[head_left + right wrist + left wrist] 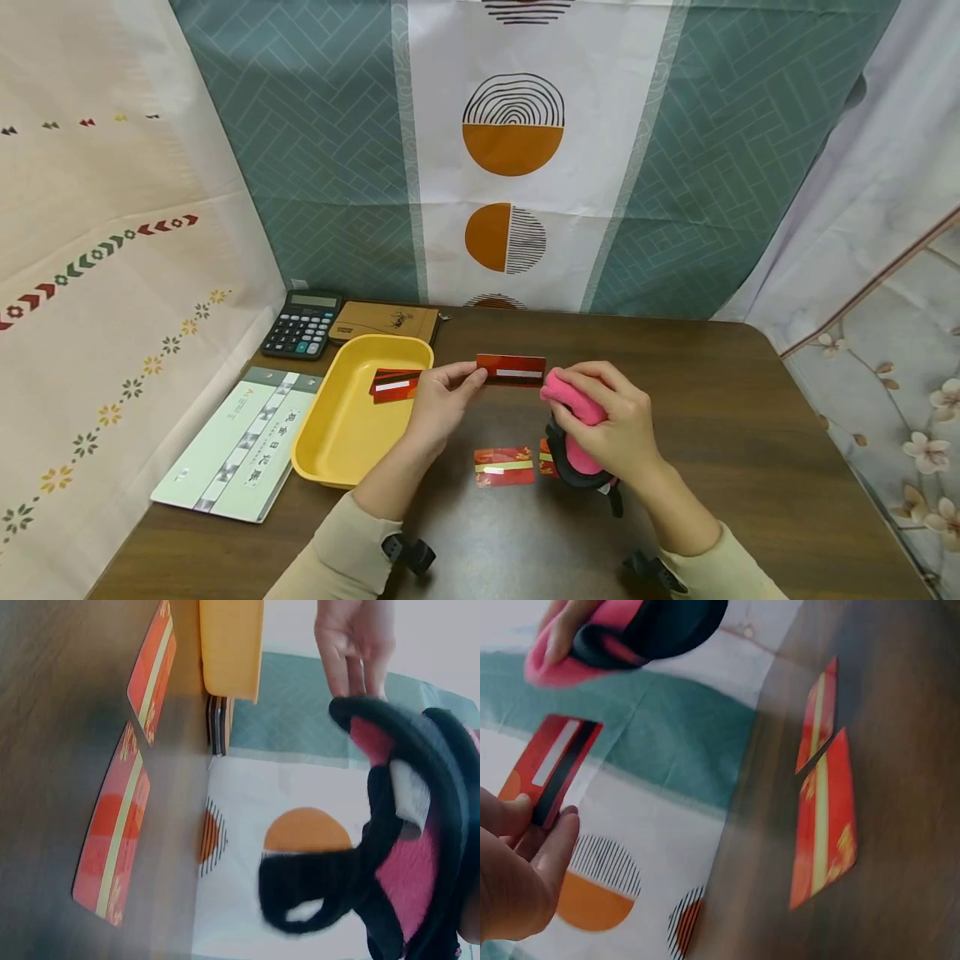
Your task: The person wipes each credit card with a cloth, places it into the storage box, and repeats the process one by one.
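Observation:
My left hand (pixel 441 404) pinches a red bank card (pixel 513 363) between thumb and fingers, its side with the black stripe and white strip showing. In the left wrist view the card (pixel 553 761) stands tilted above the table. My right hand (pixel 618 421) grips a bunched pink cloth with black edging (pixel 576 397), just right of the card. A black loop and a white tag hang from the cloth (pixel 405 892) in the right wrist view. Beneath the hands, two red cards with a yellow band lie on the table, one card (pixel 504 477) left of the other card (pixel 547 460), which is partly hidden.
Left of my hands stands a yellow tray (pixel 337 442), with several red cards (pixel 395 388) at its right side. A pale green ledger (pixel 240 450) lies beside it. Behind are a black calculator (pixel 302 325) and a brown notebook (pixel 382 319), near the patterned cloth backdrop (pixel 510 192).

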`<state>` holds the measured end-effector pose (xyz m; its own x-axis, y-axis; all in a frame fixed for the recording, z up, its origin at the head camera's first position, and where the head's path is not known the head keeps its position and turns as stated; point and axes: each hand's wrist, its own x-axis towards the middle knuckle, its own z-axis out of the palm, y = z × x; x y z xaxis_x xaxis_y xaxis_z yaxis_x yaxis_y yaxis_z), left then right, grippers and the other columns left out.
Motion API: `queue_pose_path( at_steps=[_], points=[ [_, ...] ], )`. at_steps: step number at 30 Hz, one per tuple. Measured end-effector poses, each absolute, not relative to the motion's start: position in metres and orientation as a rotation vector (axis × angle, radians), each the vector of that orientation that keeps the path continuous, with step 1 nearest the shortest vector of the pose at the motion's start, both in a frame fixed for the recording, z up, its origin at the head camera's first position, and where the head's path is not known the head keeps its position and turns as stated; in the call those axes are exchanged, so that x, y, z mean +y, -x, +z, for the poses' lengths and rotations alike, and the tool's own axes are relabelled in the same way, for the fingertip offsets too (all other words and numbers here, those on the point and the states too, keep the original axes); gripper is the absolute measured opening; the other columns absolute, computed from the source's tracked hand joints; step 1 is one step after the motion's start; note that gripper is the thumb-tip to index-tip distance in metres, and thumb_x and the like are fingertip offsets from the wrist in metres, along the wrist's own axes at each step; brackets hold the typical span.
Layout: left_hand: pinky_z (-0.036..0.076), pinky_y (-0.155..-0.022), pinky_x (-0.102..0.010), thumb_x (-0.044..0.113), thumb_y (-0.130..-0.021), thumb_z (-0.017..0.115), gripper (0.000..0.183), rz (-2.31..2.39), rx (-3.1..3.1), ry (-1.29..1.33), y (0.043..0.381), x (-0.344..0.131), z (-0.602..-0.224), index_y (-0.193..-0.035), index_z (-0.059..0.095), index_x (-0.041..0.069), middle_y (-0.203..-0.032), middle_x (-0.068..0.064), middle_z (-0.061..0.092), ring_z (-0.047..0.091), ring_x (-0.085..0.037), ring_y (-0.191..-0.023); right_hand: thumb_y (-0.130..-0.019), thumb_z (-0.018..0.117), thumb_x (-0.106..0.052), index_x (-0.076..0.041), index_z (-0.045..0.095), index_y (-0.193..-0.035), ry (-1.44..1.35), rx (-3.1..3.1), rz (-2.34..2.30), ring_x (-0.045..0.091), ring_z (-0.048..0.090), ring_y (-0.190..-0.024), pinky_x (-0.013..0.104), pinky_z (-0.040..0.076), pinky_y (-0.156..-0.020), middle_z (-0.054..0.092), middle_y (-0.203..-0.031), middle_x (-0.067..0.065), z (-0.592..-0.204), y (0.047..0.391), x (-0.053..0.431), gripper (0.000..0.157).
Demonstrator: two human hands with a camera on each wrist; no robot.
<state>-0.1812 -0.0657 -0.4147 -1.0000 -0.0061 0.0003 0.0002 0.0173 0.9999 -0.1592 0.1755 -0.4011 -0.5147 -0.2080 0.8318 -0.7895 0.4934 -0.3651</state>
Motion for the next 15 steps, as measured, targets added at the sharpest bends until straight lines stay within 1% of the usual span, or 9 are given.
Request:
queue_pose_path(
  at_steps=[3,6,9,11,14,15],
  points=[
    [0.059,-0.088,-0.032,0.003,-0.096,0.068,0.025,-2.287,-2.174,0.051,0.177,-0.057,-0.414,-0.118,0.071,-0.009,-0.108,-0.019,0.073,0.074,-0.020,-0.084,-0.079,0.084,-0.021,-0.009,0.079,-0.106,-0.807,-2.038,0.893,0.021,0.069,-0.079,0.032,0.061,-0.063,0.070,-0.102,0.005,-0.399,0.159,0.170,0.030],
    [0.059,-0.087,-0.034,-0.002,-0.097,0.064,0.031,-2.359,-2.103,0.132,0.172,-0.051,-0.412,-0.126,0.065,-0.011,-0.117,-0.024,0.070,0.075,-0.022,-0.087,-0.078,0.084,-0.019,-0.008,0.079,-0.107,-0.744,-2.092,0.762,0.022,0.069,-0.074,0.038,0.059,-0.056,0.069,-0.100,0.007,-0.397,0.162,0.167,0.031],
    [0.060,-0.085,-0.034,-0.007,-0.096,0.062,0.038,-2.401,-2.043,0.218,0.169,-0.046,-0.411,-0.134,0.059,-0.011,-0.124,-0.027,0.066,0.074,-0.026,-0.094,-0.075,0.085,-0.016,-0.007,0.079,-0.106,-0.667,-2.129,0.655,0.023,0.066,-0.069,0.038,0.056,-0.050,0.069,-0.098,0.009,-0.397,0.163,0.166,0.033],
    [0.060,-0.083,-0.035,-0.010,-0.096,0.061,0.040,-2.420,-2.026,0.277,0.167,-0.043,-0.411,-0.136,0.057,-0.011,-0.125,-0.028,0.065,0.073,-0.029,-0.097,-0.074,0.086,-0.016,-0.006,0.079,-0.105,-0.621,-2.151,0.615,0.023,0.065,-0.066,0.037,0.054,-0.048,0.068,-0.097,0.009,-0.398,0.163,0.164,0.033],
    [0.060,-0.084,-0.034,-0.010,-0.097,0.059,0.039,-2.410,-2.058,0.396,0.166,-0.035,-0.413,-0.136,0.057,-0.010,-0.124,-0.028,0.065,0.071,-0.028,-0.102,-0.074,0.086,-0.017,-0.007,0.079,-0.105,-0.607,-2.176,0.602,0.022,0.064,-0.064,0.035,0.053,-0.047,0.068,-0.097,0.009,-0.398,0.162,0.157,0.033],
    [0.060,-0.085,-0.034,-0.009,-0.098,0.057,0.038,-2.393,-2.077,0.433,0.166,-0.032,-0.414,-0.136,0.057,-0.010,-0.124,-0.027,0.066,0.071,-0.026,-0.103,-0.075,0.085,-0.017,-0.007,0.079,-0.105,-0.617,-2.181,0.608,0.022,0.064,-0.064,0.035,0.053,-0.047,0.068,-0.097,0.008,-0.398,0.162,0.154,0.032]
  ],
)
